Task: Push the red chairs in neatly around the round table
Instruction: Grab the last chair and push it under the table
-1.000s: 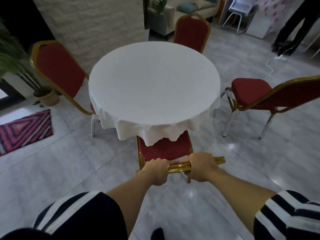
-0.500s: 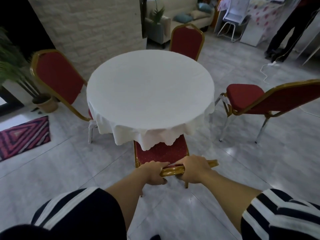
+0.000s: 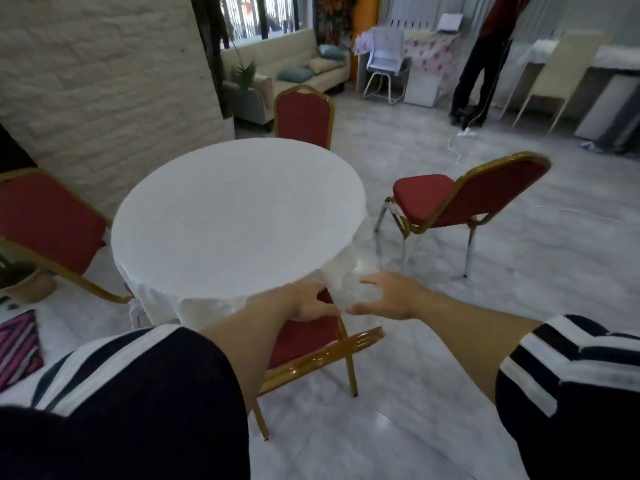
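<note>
A round table [image 3: 239,216] under a white cloth stands in the middle. The near red chair [image 3: 308,341] with a gold frame is tucked under its front edge. My left hand [image 3: 304,303] and my right hand [image 3: 391,296] hover above that chair's back, fingers apart, holding nothing. A second red chair [image 3: 460,199] stands apart from the table on the right, seat facing the table. A third red chair [image 3: 48,223] stands at the left, and a fourth red chair [image 3: 304,116] stands close behind the table.
A brick wall [image 3: 104,81] rises at the left with a potted plant [image 3: 24,282] and a patterned rug [image 3: 17,344] below it. A sofa [image 3: 291,74] and a white chair [image 3: 384,64] stand at the back. A person [image 3: 481,60] stands at the back right by a white cable [image 3: 457,147].
Both hands have let go of the near chair's gold back rail and lifted off it with fingers spread. The view has turned up and to the right.
</note>
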Demonstrator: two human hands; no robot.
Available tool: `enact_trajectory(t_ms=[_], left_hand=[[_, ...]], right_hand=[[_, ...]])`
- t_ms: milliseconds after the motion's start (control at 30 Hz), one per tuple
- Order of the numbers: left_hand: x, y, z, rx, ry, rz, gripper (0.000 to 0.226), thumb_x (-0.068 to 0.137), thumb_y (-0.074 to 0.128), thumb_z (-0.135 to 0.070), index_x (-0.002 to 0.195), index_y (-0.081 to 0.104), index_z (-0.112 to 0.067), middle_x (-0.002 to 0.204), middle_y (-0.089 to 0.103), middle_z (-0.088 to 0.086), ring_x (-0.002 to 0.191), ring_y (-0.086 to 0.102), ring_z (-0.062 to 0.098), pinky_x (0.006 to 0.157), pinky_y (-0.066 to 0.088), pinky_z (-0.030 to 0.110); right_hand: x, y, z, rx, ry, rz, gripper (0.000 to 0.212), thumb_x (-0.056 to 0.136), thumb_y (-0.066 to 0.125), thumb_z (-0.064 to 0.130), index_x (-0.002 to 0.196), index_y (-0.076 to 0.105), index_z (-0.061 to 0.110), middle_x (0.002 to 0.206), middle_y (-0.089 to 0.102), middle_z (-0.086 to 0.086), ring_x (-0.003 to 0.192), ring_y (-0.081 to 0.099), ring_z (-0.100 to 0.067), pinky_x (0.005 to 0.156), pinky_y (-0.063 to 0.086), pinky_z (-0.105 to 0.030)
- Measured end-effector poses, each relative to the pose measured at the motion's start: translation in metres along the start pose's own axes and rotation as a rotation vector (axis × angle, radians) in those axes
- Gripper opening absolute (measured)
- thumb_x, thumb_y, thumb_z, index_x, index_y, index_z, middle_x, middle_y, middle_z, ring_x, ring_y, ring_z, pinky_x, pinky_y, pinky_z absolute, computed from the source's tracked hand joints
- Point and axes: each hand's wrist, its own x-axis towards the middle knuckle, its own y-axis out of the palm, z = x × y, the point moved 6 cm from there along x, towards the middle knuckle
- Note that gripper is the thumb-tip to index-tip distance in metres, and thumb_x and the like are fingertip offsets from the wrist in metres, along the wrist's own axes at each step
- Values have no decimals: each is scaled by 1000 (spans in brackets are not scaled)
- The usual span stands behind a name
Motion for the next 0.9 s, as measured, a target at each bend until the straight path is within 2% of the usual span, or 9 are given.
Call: enact_trajectory(t_ms=[100,267,367,500,667,900], left_hand=[[27,-22,-49,92,46,-77,88,93,52,-72,165,23,-30,170,31,6,154,33,33,123,28,50],[74,-48,-139,181,115,-131,85,94,49,-73,165,22,-33,172,27,3,156,28,31,124,23,54],[96,-59,-205,230,165,-180,85,95,45,-74,165,22,-31,171,30,4,155,30,33,124,22,57],[132,-71,-284,284,215,-245,86,95,44,-75,164,26,-29,168,36,8,151,37,35,121,28,56],[183,-72,-375,327,286,-251,89,92,44,-77,164,26,-27,164,41,10,148,41,37,119,30,61],[263,-83,-452,376,303,-223,97,87,42,-81,165,20,-28,163,43,10,147,43,36,118,33,62]], right_hand=[[-5,-43,-43,21,76,-98,109,78,59,89,161,37,22,167,40,-5,150,40,-28,118,36,-47],[-19,-99,-123,59,146,-196,124,69,52,99,163,32,21,168,38,-4,150,40,-27,118,38,-48],[-33,-128,-175,67,153,-216,113,77,62,88,163,31,22,167,38,-4,150,40,-27,117,37,-44],[-51,-163,-246,79,200,-249,115,74,65,88,163,30,24,168,38,-1,150,39,-27,118,37,-47],[-69,-198,-340,95,287,-248,136,55,56,101,165,26,27,169,34,-2,152,36,-28,119,35,-50],[-65,-234,-434,135,339,-287,123,66,70,89,164,26,29,166,39,-3,148,41,-27,116,39,-46]])
